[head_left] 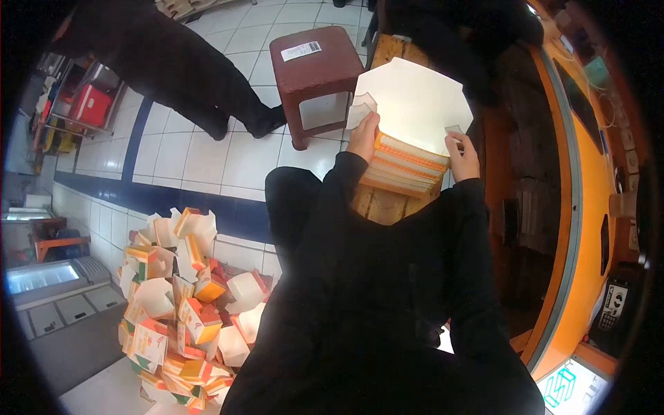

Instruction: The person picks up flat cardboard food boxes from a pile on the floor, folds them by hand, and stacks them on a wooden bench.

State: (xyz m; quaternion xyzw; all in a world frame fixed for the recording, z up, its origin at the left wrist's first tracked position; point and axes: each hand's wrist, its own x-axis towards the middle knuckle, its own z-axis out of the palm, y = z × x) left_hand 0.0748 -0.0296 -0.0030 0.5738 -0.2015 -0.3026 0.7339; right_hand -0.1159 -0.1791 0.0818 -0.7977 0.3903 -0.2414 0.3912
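Observation:
A flat cardboard food-box blank (411, 100), white side up, lies over a stack of orange-and-white box blanks (408, 164) in front of my knees. My left hand (364, 138) grips its left side, thumb near a small side flap. On the opposite side, my right hand (463, 158) pinches the right flap between thumb and fingers. The stack rests on a wooden bench (384, 205). To my lower left is a big heap of folded food boxes (183, 311), orange, white and green, many with their lids up.
A dark red plastic stool (315, 66) stands on the tiled floor ahead. Another person's legs (187, 83) are at the upper left. An orange counter (588, 228) runs along my right. A display fridge (48, 277) is at the far left.

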